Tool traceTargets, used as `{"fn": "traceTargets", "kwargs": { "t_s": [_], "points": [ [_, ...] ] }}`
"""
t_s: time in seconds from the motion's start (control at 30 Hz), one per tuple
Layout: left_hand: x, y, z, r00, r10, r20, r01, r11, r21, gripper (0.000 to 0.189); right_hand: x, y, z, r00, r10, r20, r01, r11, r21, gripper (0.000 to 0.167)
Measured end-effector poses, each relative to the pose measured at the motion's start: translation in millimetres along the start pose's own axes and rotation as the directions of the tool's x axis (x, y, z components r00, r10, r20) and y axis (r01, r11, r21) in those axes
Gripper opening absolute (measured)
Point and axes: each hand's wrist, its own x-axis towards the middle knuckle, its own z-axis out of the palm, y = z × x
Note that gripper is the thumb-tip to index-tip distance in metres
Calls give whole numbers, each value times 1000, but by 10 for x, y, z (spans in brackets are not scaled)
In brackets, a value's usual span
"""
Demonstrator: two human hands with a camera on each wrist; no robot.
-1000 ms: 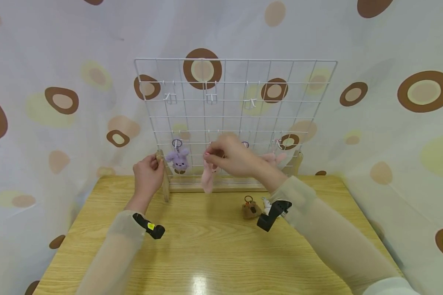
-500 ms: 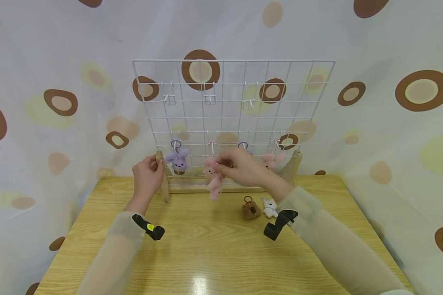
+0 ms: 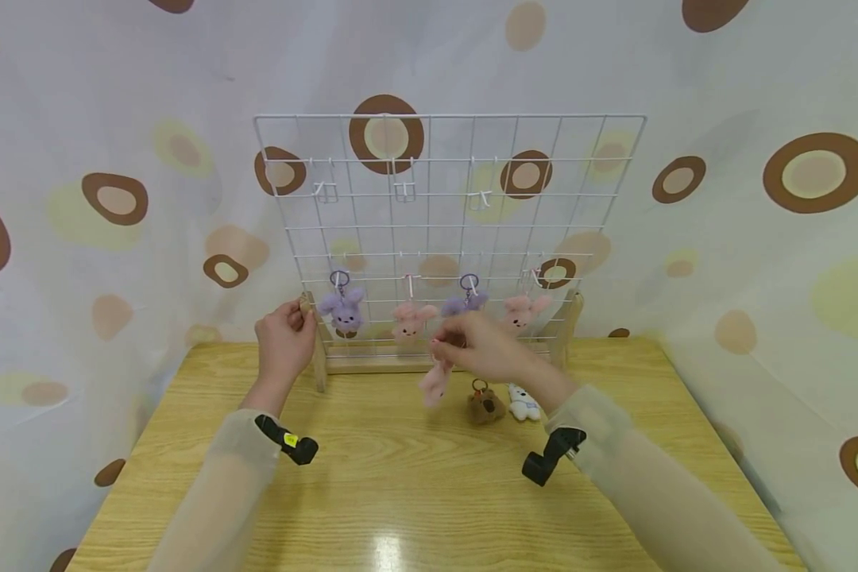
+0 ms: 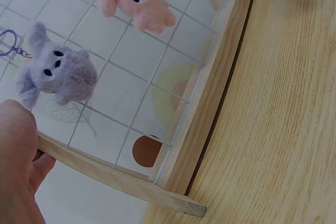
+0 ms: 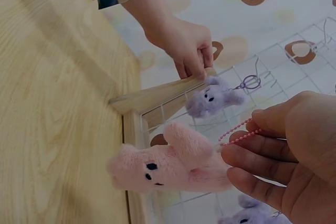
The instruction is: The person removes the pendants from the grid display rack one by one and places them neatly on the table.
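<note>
My right hand (image 3: 495, 347) pinches the pink bead chain (image 5: 242, 131) of a pink bunny plush keychain (image 3: 436, 386), which dangles in front of the rack's lower part. In the right wrist view its ears point toward my fingers. At the left, my left hand (image 3: 286, 340) grips the top of the wooden side support (image 3: 320, 353) of the white wire grid rack (image 3: 429, 227). On the lower hooks hang a purple plush (image 3: 343, 312), a pink plush (image 3: 410, 322), a second purple plush (image 3: 465, 302) partly hidden behind my right hand, and another pink plush (image 3: 523, 312).
A brown plush keychain (image 3: 486, 407) and a white bear keychain (image 3: 523, 403) lie on the wooden table (image 3: 372, 477) below my right hand. Bare white hooks (image 3: 404, 191) sit higher on the grid. A patterned cloth (image 3: 722, 262) hangs behind the rack.
My right hand has moved down and right, away from the rack's second lower hook, carrying the pink plush keychain. Another pink plush there has come into view. My left hand keeps its hold.
</note>
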Motion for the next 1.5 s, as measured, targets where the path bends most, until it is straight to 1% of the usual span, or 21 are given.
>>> {"fn": "traceTargets", "kwargs": {
  "t_s": [0.2,0.33,0.43,0.5,0.57,0.7,0.77,0.83,1.0,1.23,1.4,1.5],
  "points": [
    [-5,-17,-3,1000,-15,1,15,1000,-6,31,-107,102,100,1000,16,-1,-16,1000,9,15],
    [-10,-20,-14,1000,-15,-4,15,1000,-5,31,-152,175,180,1000,-14,3,14,1000,26,15],
    [-14,-16,-23,1000,-17,-8,17,1000,-9,31,-182,208,231,1000,-18,19,17,997,73,15],
    [-16,-18,-24,1000,-24,-9,24,1000,-13,31,-208,212,259,999,13,39,-17,995,94,15],
    [-17,-18,-24,1000,-28,-11,28,1000,-14,30,-233,230,288,998,34,54,-39,995,91,16],
    [-19,-21,-28,999,-32,-10,32,999,-10,30,-274,258,337,996,50,72,-56,996,74,16],
    [-17,-23,-31,999,-33,-10,32,999,-7,30,-286,287,367,995,58,76,-66,992,103,17],
    [-16,-23,-35,999,-33,-8,33,999,-10,30,-292,325,398,993,84,80,-95,986,139,17],
    [-11,-31,-30,1000,-29,0,29,999,-21,31,-272,455,478,985,166,47,-172,971,166,18],
    [2,-36,-12,1000,-29,1,29,999,-18,30,-199,667,542,976,216,-29,-205,955,215,21],
    [4,-13,-3,1000,-3,-2,3,1000,-12,30,-145,804,589,958,284,-42,-266,932,248,20],
    [-1,5,-1,1000,2,-1,-2,1000,-8,29,-117,851,613,954,297,-48,-277,930,241,20]
  ]
}}
